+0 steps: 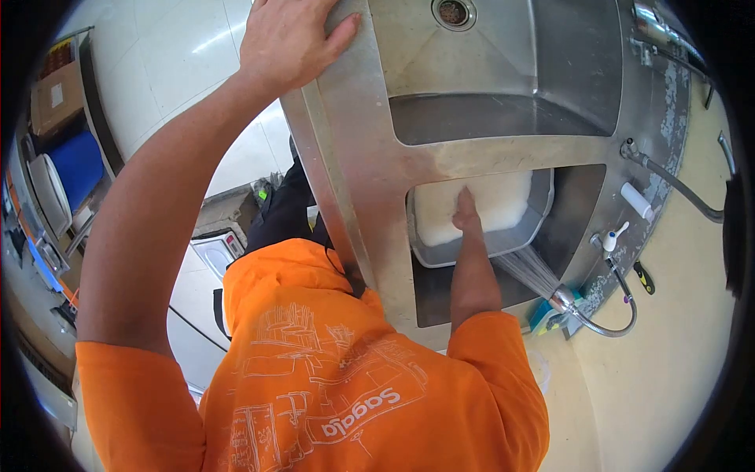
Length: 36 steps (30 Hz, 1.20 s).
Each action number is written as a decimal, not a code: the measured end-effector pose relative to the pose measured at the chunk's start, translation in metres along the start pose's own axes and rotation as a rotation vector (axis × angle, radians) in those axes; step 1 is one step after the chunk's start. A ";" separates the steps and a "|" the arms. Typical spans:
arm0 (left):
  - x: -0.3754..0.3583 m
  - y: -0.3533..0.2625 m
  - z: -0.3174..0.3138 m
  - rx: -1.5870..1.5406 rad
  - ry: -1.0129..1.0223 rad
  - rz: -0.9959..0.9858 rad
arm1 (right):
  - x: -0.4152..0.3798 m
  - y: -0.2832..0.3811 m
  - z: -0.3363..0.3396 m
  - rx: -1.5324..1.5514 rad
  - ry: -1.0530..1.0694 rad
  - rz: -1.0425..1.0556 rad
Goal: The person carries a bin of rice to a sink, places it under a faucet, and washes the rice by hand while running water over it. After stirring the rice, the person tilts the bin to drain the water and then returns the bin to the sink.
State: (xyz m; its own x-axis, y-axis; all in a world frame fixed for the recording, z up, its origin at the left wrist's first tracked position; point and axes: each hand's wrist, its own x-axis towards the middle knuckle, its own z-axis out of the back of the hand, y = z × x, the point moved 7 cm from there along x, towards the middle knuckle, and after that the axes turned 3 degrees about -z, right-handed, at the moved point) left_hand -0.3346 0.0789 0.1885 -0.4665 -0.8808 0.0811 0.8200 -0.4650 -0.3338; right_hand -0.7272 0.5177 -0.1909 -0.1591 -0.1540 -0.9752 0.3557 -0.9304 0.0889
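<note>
My left hand (287, 39) rests on the steel sink's front edge (346, 102), its thumb stretched out and its fingers partly beyond the top of the view. It holds nothing that I can see. My right hand (466, 209) reaches into a grey plastic tub (436, 256) standing in the nearer basin. Cloudy white liquid (503, 197) fills much of the tub and hides the fingers, so their position cannot be made out. From a spray head (561, 299) on a flexible hose, water streams toward the tub's rim.
A second basin (464, 71) with a drain (454, 12) adjoins this one. Taps and hoses (668, 177) run along the sink's right side. A green sponge (544, 315) and a yellow-black handle (644, 278) lie nearby. Shelves with a cardboard box (57, 98) stand left.
</note>
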 end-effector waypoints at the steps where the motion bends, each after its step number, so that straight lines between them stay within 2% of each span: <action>1: 0.000 0.000 0.000 0.001 -0.001 0.001 | -0.009 0.010 -0.008 0.309 0.081 -0.033; 3: 0.000 0.000 -0.001 0.014 -0.005 0.003 | -0.031 0.040 -0.028 0.927 0.256 -0.102; 6: -0.001 0.001 -0.001 0.024 0.002 0.003 | -0.064 0.081 -0.039 0.917 0.356 -0.163; 9: 0.002 -0.001 -0.001 0.026 0.018 0.012 | -0.038 0.063 -0.049 0.979 0.434 -0.166; 12: 0.002 -0.003 -0.002 0.038 0.032 0.019 | -0.013 0.034 -0.055 1.079 0.392 -0.225; 15: 0.003 -0.005 -0.001 0.029 0.035 0.020 | -0.011 0.042 -0.064 1.283 0.424 -0.075; 18: 0.004 -0.006 0.000 0.029 0.038 0.025 | -0.028 0.064 -0.065 1.474 0.556 0.164; 21: 0.004 -0.006 -0.001 0.043 0.049 0.036 | -0.047 0.065 -0.053 1.571 0.458 0.246; 24: 0.004 -0.007 0.000 0.036 0.048 0.038 | -0.082 0.075 -0.032 1.618 0.405 0.155; 27: 0.004 -0.006 0.003 0.021 0.029 0.026 | -0.099 0.070 0.000 1.527 0.319 0.112; 31: 0.003 -0.006 0.002 -0.001 0.010 0.008 | -0.078 0.031 0.047 1.097 -0.006 0.199; 33: 0.000 0.000 -0.002 0.034 0.011 0.011 | -0.115 0.059 0.053 0.938 -0.088 0.203; 36: -0.001 -0.001 0.002 0.005 -0.001 -0.013 | -0.153 0.110 0.037 0.405 -0.227 0.139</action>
State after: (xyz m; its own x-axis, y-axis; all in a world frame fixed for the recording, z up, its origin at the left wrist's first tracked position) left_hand -0.3349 0.0799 0.1910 -0.4764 -0.8750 0.0863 0.8156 -0.4765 -0.3282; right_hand -0.6981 0.4260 -0.0245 -0.3486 -0.3129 -0.8835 0.0074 -0.9435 0.3312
